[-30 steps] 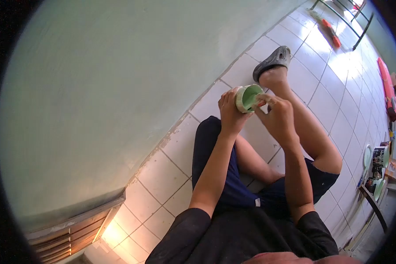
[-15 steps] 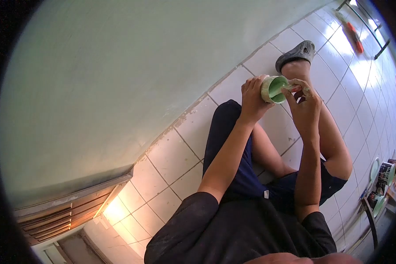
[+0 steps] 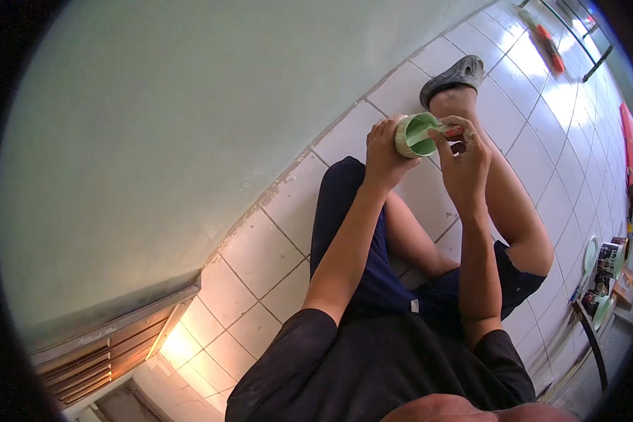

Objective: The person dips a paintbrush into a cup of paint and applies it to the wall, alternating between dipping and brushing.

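Note:
A round cup of light green paint [image 3: 409, 144], pale and smeared outside, is tilted so its mouth faces me. My left hand [image 3: 387, 156] wraps around its side, fingers closed. At the rim, my right hand [image 3: 467, 160] pinches a slim paint-coated tool with a red handle [image 3: 451, 131]. The tool's pale green end reaches into the cup; its exact kind is unclear. Paint marks show on the right hand's fingers. Both hands are above the tiled floor, between my bent legs.
A pale green wall [image 3: 155, 141] runs along my left, meeting white floor tiles [image 3: 274, 239]. A slatted wooden piece [image 3: 112, 352] stands lower left. An orange-red object [image 3: 551, 49] lies far off near metal bars [image 3: 598, 63]. Several containers [image 3: 608, 260] sit at right.
The whole view has shifted, so the cup and both hands appear slightly farther left and higher. More of the tool's red handle shows at the right fingers. Both hands keep their hold.

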A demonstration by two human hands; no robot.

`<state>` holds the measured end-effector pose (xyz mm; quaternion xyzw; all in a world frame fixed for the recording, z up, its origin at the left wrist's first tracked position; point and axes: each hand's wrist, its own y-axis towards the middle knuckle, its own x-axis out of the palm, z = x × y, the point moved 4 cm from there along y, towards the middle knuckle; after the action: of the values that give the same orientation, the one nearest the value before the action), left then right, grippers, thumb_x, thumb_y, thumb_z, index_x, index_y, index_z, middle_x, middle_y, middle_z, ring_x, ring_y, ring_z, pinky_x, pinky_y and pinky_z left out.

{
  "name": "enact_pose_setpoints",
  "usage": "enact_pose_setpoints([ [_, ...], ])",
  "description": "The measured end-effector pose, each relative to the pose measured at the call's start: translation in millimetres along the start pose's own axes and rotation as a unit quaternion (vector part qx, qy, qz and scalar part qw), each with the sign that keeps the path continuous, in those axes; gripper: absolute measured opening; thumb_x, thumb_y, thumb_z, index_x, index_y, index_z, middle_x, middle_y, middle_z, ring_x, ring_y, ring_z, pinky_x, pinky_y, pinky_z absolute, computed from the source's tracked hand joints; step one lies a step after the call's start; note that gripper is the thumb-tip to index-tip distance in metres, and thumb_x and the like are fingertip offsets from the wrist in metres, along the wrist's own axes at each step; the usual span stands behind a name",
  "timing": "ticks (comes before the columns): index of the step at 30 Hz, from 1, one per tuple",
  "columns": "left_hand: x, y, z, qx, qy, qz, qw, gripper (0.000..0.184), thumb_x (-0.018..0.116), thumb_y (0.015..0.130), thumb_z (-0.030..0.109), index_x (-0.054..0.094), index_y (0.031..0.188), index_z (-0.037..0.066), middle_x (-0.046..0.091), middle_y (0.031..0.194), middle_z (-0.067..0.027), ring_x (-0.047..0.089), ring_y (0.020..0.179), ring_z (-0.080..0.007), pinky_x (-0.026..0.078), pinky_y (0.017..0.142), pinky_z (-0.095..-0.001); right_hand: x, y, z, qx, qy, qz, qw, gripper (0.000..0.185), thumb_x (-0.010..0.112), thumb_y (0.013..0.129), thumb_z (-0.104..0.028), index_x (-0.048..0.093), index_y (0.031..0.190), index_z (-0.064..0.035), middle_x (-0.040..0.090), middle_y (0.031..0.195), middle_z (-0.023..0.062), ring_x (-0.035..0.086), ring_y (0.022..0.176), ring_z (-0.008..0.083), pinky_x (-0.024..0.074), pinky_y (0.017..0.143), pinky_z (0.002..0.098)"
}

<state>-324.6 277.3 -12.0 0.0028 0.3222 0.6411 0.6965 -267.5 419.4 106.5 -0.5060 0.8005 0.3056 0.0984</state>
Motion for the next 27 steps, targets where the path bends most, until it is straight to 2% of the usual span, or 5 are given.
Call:
enact_pose_setpoints([
  [5, 4, 1, -8, -0.025, -0.061, -0.018, 0.998, 0.089, 0.095, 0.054, 0.011, 0.056, 0.135, 0.008, 0.066, 0.127, -0.0157, 0.059, 0.122, -0.0410, 0.049, 0.107, -0.0503, 2, 1, 9, 0.004, -0.009, 0.003, 1.000, 0.024, 0.081, 0.090, -0.010, 0.072, 0.111, -0.0007, 0.075, 0.091, 0.0125, 0.074, 0.078, 0.0186, 0.0573, 0.066, 0.0330],
  [8, 6, 1, -7, -0.035, -0.065, -0.030, 0.997, 0.085, 0.096, 0.058, 0.014, 0.057, 0.133, 0.004, 0.068, 0.122, -0.0180, 0.063, 0.118, -0.0422, 0.051, 0.104, -0.0502, 6, -1, 12, -0.057, -0.109, 0.014, 0.992, 0.024, 0.081, 0.090, -0.009, 0.072, 0.111, -0.0016, 0.075, 0.091, 0.0132, 0.074, 0.078, 0.0212, 0.0581, 0.069, 0.0346],
  [13, 5, 1, -7, -0.011, -0.040, -0.025, 0.999, 0.085, 0.096, 0.056, 0.012, 0.058, 0.132, 0.004, 0.068, 0.122, -0.0175, 0.063, 0.117, -0.0413, 0.051, 0.104, -0.0501, 12, -2, 16, 0.026, -0.005, -0.007, 1.000, 0.024, 0.082, 0.090, -0.009, 0.070, 0.108, -0.0007, 0.073, 0.090, 0.0132, 0.074, 0.078, 0.0211, 0.0586, 0.070, 0.0338],
  [22, -1, 1, 0, 0.020, -0.050, -0.007, 0.999, 0.092, 0.094, 0.052, 0.011, 0.057, 0.136, 0.008, 0.067, 0.125, -0.0123, 0.061, 0.121, -0.0401, 0.048, 0.103, -0.0525, 1, 5, 22, 0.036, 0.111, 0.034, 0.993, 0.022, 0.079, 0.095, -0.008, 0.060, 0.101, 0.0024, 0.073, 0.082, 0.0129, 0.076, 0.075, 0.0173, 0.0587, 0.066, 0.0315],
  [27, 0, 4, 5, 0.025, -0.042, -0.021, 0.999, 0.088, 0.095, 0.054, 0.014, 0.059, 0.134, 0.008, 0.068, 0.123, -0.0120, 0.063, 0.117, -0.0385, 0.049, 0.103, -0.0501, -3, 5, 20, 0.024, 0.103, 0.029, 0.994, 0.022, 0.078, 0.095, -0.006, 0.059, 0.100, 0.0030, 0.073, 0.081, 0.0153, 0.077, 0.075, 0.0190, 0.0592, 0.066, 0.0316],
])
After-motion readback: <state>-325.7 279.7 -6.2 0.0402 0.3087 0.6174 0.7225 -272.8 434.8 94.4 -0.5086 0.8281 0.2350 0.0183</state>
